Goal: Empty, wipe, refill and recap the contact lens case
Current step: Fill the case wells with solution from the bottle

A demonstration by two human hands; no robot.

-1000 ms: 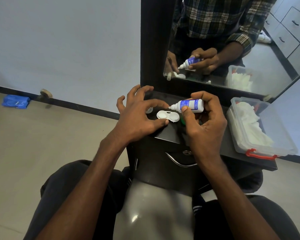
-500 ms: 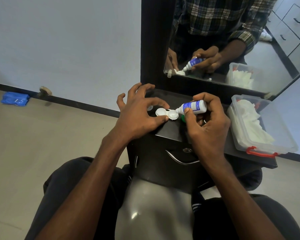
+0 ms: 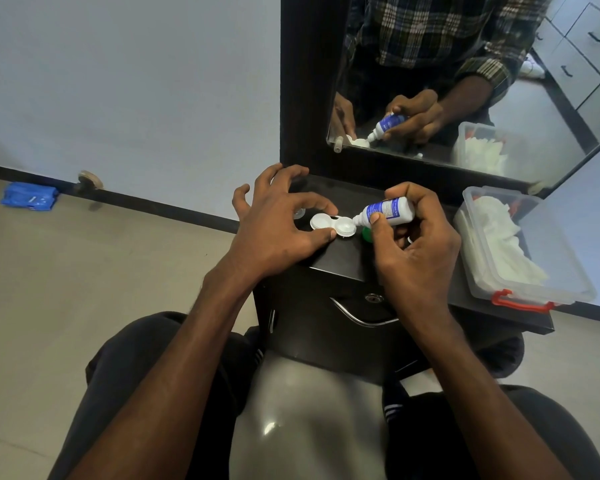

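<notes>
One solution bottle [image 3: 388, 211], blue label unreadable, right hand [image 3: 416, 244] gripping it, nozzle tipping over white lens case [image 3: 333, 226]; left hand [image 3: 274, 230] pinching case between thumb and forefinger.

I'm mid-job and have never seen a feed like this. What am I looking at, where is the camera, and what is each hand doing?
There is no machine: a head-worn camera looks down at a person's two bare hands. The left hand steadies a white contact lens case, both wells uncapped, on a dark dresser top. The right hand holds a small solution bottle, tilted with its nozzle at the right well. A green cap lies beside the case. A clear plastic box of white wipes sits to the right. The mirror behind reflects the same scene.
</notes>
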